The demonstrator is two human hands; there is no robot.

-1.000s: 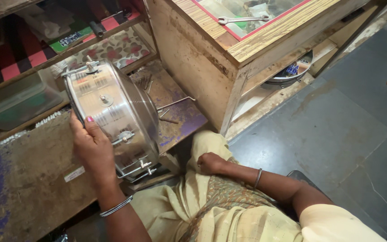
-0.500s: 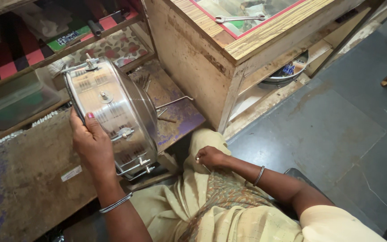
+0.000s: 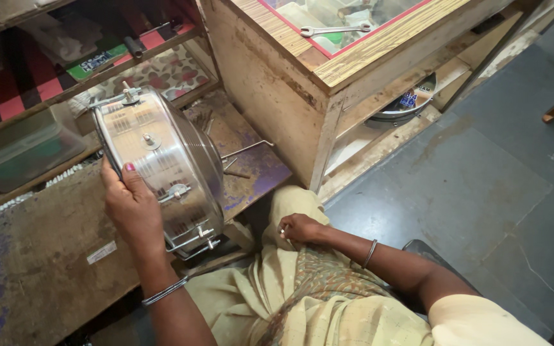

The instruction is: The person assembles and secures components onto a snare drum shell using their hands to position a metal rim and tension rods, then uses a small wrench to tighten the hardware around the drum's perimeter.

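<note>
There was one steel drum (image 3: pixel 161 166), one spanner (image 3: pixel 335 29), two hands, two bangles, and one plastic box (image 3: pixel 20 154).

Bare wood on the worn desk (image 3: pixel 46 256) lies open left of the left hand (image 3: pixel 133 208), while the upright steel drum (image 3: pixel 161 163), a thin metal rod (image 3: pixel 246 150) and the wooden cabinet (image 3: pixel 270 96) crowd its right.
</note>
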